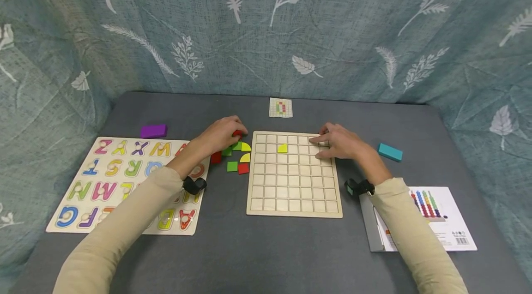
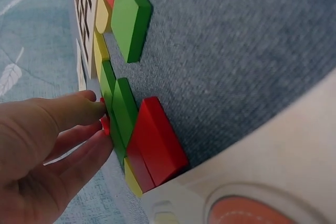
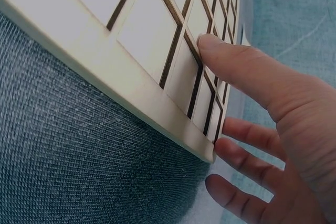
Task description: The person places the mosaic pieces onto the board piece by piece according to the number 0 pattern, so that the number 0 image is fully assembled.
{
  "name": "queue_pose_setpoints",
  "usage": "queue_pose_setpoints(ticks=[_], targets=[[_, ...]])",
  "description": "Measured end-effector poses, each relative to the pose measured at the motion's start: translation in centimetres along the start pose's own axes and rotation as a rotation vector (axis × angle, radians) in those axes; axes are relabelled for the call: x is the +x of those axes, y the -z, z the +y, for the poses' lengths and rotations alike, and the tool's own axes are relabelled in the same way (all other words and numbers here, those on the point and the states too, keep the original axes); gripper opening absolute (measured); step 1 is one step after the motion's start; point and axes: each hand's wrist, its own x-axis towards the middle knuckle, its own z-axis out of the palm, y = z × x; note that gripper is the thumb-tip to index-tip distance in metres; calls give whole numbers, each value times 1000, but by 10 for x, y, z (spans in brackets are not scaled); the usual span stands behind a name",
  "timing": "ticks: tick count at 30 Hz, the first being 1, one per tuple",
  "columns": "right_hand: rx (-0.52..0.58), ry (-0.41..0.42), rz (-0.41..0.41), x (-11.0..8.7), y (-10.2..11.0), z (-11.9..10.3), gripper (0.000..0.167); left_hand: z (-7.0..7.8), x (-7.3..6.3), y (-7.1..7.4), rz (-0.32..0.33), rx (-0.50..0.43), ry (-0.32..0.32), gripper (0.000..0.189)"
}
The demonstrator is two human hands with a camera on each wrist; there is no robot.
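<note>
Between thumb and fingers, my left hand (image 1: 223, 133) pinches a small red piece (image 2: 105, 124), mostly hidden by the fingertips. Close beside it lies a loose group of flat pieces: a green square (image 2: 131, 19), a red square (image 1: 243, 168), yellow quarter-rounds (image 1: 245, 158) and others. A wooden grid board (image 1: 291, 211) lies right of the group, with one yellow quarter-round (image 1: 282, 148) in a cell of an upper row. At the board's upper right corner, my right hand (image 1: 341, 141) rests with fingers spread, the thumb over the grid and nothing held.
An alphabet puzzle board (image 1: 120, 178) lies under the left forearm. A pattern card (image 1: 281, 107) sits behind the grid board. There are a purple block (image 1: 154, 131), a teal block (image 1: 390, 152) and, under the right forearm, a white box (image 1: 453, 211).
</note>
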Motion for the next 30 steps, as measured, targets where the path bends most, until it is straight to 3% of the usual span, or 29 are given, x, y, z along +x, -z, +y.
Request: queue_pose_setpoints(ticks=[13, 30], targets=[[48, 30, 9, -1, -1, 2, 51, -2, 2, -2, 11, -1, -32, 21], [55, 35, 13, 0, -1, 3, 50, -4, 3, -2, 7, -22, -26, 21]])
